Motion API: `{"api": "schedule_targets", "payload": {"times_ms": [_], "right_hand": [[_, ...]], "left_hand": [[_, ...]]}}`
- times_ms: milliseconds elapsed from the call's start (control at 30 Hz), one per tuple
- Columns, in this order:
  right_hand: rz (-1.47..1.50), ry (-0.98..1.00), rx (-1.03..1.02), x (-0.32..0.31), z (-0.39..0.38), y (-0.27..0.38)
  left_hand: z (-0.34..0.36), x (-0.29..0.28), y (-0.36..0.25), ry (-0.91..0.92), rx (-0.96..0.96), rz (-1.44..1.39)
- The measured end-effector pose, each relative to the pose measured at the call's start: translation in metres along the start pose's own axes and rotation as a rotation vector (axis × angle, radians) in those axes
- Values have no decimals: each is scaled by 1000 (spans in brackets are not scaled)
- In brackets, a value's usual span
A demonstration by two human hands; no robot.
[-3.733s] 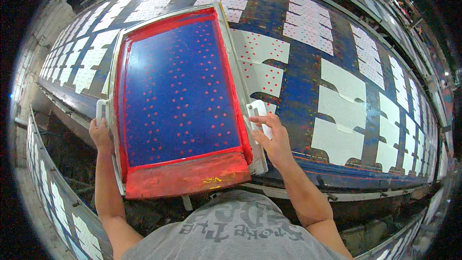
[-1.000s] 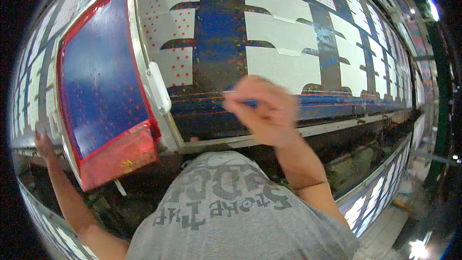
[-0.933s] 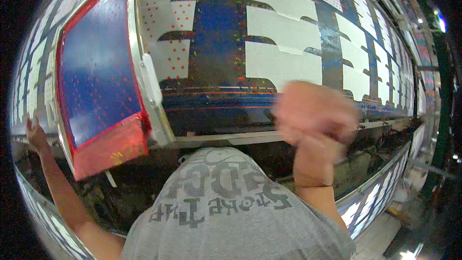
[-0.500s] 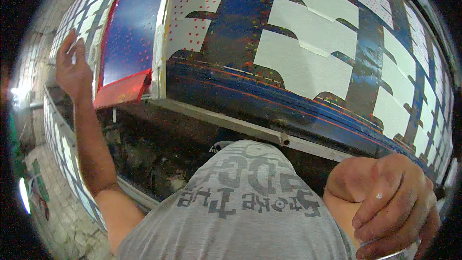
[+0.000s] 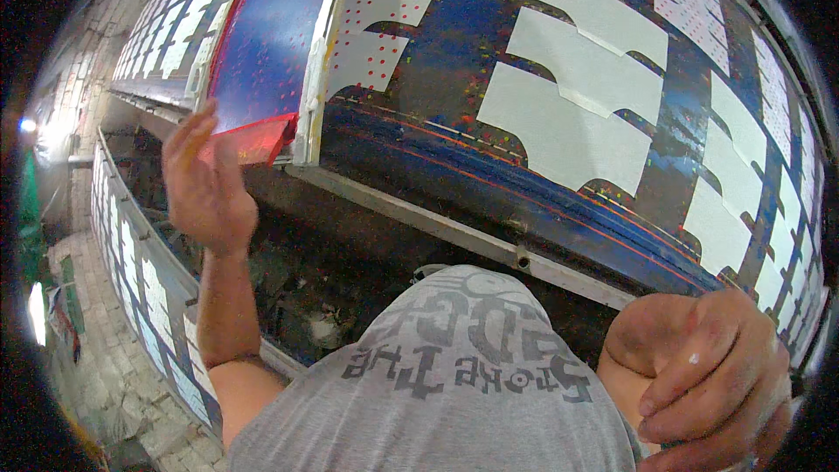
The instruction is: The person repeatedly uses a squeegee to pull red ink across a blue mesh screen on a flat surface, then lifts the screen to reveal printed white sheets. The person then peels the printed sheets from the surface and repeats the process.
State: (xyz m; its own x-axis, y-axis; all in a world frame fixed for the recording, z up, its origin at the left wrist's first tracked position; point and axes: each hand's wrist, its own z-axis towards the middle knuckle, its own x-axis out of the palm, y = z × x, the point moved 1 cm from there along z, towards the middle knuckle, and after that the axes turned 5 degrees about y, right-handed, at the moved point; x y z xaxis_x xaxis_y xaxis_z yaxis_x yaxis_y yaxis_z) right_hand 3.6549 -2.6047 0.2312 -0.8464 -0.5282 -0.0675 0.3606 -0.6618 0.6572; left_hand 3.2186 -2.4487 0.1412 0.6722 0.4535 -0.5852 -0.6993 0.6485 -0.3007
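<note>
Head view shows me the left hand loosely spread before the red-bordered screen; the right hand curls, contents I can't tell.

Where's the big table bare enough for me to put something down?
The widest bare strip runs between the red-dotted sheets and the plain white sheets beside them. A narrower one separates those plain sheets from the next plain column on the right. It's crowded at the left, where the red-edged screen takes up room on the table.

Pale paved floor, left; bright lamp (elongated, glaring) near green material.
</note>
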Motion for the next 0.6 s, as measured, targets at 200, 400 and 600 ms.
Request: {"api": "schedule_targets", "payload": {"times_ms": [200, 400, 600], "right_hand": [[35, -15, -14, 18, 10, 1], [-111, -86, -77, 28, 14, -8], [-610, -726, 102, -28, -62, -31]], "left_hand": [[-37, 71, -28, 58, 65, -478], [-54, 149, -51, 235, 34, -691], [-50, 219, -74, 361, 41, -574]]}}
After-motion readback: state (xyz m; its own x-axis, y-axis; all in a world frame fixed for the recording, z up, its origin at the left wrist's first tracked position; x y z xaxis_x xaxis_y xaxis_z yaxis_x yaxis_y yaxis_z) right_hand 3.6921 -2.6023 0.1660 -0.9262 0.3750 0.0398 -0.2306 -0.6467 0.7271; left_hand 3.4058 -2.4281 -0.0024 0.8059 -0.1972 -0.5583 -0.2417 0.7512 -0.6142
